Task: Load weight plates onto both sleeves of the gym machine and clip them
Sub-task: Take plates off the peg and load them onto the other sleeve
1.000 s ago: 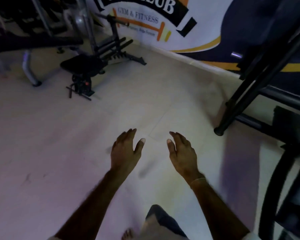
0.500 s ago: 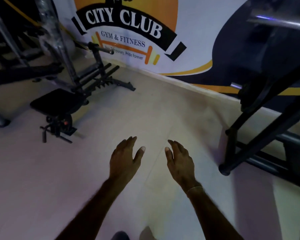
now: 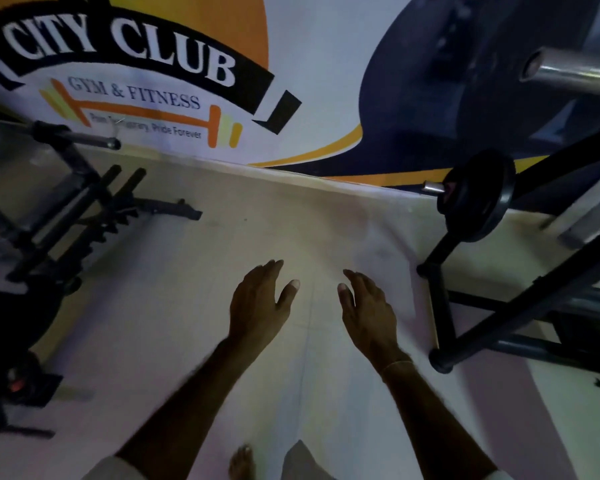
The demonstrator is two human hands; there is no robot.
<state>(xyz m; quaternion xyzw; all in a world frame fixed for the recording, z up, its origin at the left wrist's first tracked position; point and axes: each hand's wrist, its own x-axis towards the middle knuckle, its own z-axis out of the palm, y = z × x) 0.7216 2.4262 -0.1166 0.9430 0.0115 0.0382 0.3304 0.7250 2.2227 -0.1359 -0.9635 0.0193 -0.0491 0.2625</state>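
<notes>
My left hand (image 3: 262,303) and my right hand (image 3: 368,311) are stretched out side by side over the pale floor, fingers apart, holding nothing. To the right stands a black machine frame (image 3: 520,306). A black weight plate (image 3: 475,199) hangs on a short metal peg (image 3: 433,187) of that frame, up and to the right of my right hand. A large chrome sleeve (image 3: 575,72) juts in at the top right with no plate on the part that shows. No clip is in view.
A black adjustable bench and rack (image 3: 49,237) stand at the left, with a bar (image 3: 80,138) sticking out toward the wall. A banner reading CITY CLUB GYM & FITNESS (image 3: 136,64) covers the far wall. My bare foot (image 3: 241,464) shows at the bottom.
The view has moved forward and swung right toward the wall: the banner has grown larger, the bench has slid left, and the weight plate and chrome sleeve have come into sight. Both hands stay open.
</notes>
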